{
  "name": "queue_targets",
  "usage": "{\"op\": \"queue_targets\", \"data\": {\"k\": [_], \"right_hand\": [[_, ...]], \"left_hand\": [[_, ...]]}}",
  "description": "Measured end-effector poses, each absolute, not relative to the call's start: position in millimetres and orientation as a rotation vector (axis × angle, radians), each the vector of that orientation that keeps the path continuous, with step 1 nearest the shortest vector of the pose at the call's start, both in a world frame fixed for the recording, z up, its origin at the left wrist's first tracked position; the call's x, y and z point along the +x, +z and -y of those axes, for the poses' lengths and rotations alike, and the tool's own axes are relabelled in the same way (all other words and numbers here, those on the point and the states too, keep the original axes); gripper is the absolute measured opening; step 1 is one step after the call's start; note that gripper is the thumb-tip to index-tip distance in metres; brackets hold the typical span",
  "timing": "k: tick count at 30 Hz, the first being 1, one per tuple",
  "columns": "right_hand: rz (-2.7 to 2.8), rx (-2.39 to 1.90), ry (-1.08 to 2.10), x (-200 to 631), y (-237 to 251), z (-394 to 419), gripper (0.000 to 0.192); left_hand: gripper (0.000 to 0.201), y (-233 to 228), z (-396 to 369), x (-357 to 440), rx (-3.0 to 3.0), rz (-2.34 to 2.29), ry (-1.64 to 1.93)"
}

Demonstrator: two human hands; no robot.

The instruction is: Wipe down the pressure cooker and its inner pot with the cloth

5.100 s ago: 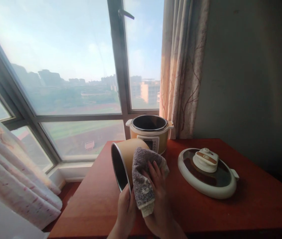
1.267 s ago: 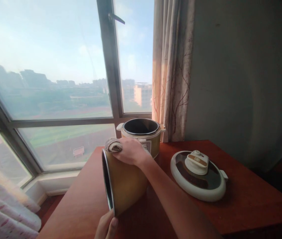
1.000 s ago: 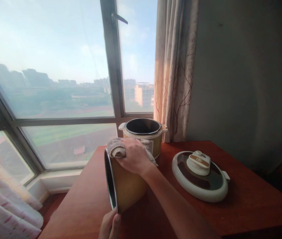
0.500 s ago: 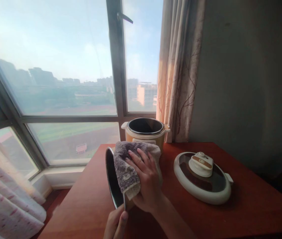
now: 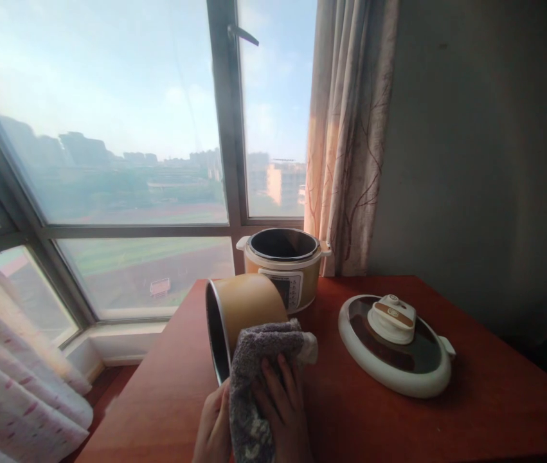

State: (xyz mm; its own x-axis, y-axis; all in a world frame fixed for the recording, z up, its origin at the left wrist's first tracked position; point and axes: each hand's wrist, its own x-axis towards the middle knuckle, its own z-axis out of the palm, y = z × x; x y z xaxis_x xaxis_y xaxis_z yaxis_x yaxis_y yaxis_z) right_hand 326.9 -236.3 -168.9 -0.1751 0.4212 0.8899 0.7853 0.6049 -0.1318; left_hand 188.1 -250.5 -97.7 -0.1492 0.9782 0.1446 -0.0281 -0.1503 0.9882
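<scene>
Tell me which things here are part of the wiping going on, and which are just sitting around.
In use:
left hand, steadying the pot's rim
right hand, pressing the cloth
grey cloth
gold inner pot, tipped on its side

Sitting around:
cooker base, open
cooker lid
red table
curtain

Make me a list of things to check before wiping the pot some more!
1. Pot on its side over the table, mouth toward the window: ok.
2. Left hand at the pot's near rim: ok; how firm the grip is: cannot tell.
3. Right hand presses the cloth on the pot's outer wall: ok.
4. Lid lies flat on the table, apart from the pot: ok.
5. Cooker stands just behind the pot; whether they touch: cannot tell.
6. Pot's outside clean and dry: cannot tell.
</scene>
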Motion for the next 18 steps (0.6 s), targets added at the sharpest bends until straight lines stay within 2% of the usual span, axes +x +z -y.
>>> {"op": "queue_targets", "data": {"k": [4,8,12,18], "right_hand": [[1.746,-0.992,-0.428,321.4,-178.7,238.2,0.052],[1.741,-0.990,-0.385,320.4,-160.0,237.4,0.054],[1.832,-1.006,-0.302,326.7,-112.1,231.1,0.068],[1.955,-0.993,-0.083,334.4,-9.4,208.3,0.068]], "left_hand": [[0.065,-95.3,247.0,186.3,1.192,-1.199,1.404],[0.068,-92.8,248.3,186.5,1.195,-1.263,1.416],[0.070,-86.2,252.2,190.9,1.244,-1.271,1.416],[0.060,-88.1,266.9,196.8,1.249,-1.408,1.480]]}}
